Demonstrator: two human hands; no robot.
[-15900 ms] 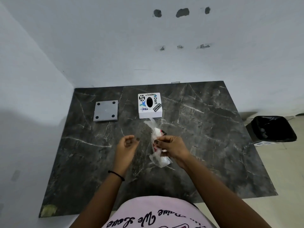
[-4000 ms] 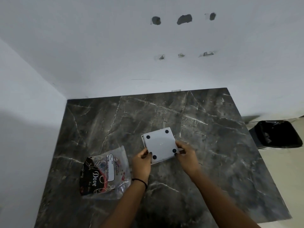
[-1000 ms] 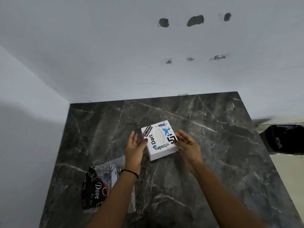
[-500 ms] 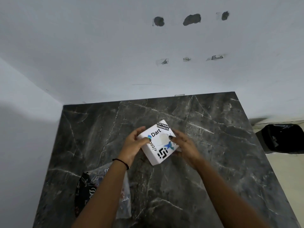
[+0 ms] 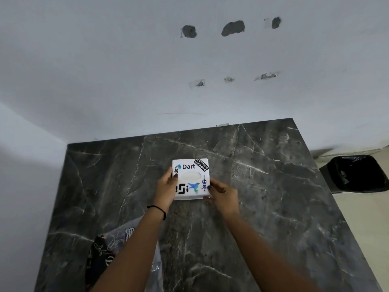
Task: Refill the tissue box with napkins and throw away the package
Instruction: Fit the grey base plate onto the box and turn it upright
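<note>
The white square tissue box (image 5: 190, 171), covered in stickers, sits top side up on the dark marble table (image 5: 263, 186). White napkin shows through its oval slot. My left hand (image 5: 167, 189) grips the box's left side, thumb on the top face. At the box's near right corner my right hand (image 5: 224, 197) holds it with fingertips on the top and edge. The clear plastic napkin package (image 5: 109, 249), with black and red print, lies flat at the near left, partly hidden under my left forearm.
A black-lined trash bin (image 5: 357, 173) stands on the floor to the right of the table. White walls close off the table's far and left sides. The table's right edge drops to a beige floor.
Both hands turned the box on the table until its sides squared up with me. My view shifted slightly; the package stays at the near left.
</note>
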